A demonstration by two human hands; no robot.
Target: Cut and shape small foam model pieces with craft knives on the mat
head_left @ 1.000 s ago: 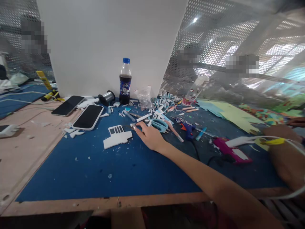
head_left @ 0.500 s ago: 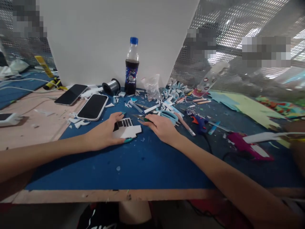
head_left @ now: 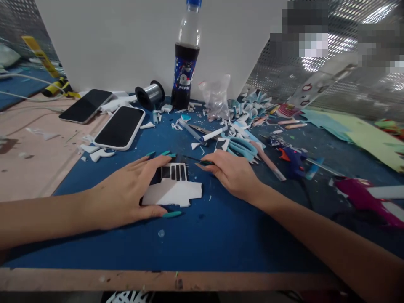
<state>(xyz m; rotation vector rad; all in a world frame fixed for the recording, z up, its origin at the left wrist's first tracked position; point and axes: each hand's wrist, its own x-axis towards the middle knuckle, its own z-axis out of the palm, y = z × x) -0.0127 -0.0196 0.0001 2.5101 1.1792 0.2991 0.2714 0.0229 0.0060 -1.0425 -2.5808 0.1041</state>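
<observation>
Cutout [head_left: 172,192], white, mid-frame; left hand [head_left: 124,193] around it, grip wide; right hand [head_left: 236,174], center-right, pinching slim dark tool [head_left: 191,158].

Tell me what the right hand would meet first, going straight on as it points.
Probably the left hand, whose fingers lie about in line. Depth is unclear, so the right hand might touch the white piece with dark bars instead.

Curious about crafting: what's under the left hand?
Below the left hand is the blue tabletop; white cut pieces show between thumb and fingers; whatever the palm covers is hidden.
</observation>
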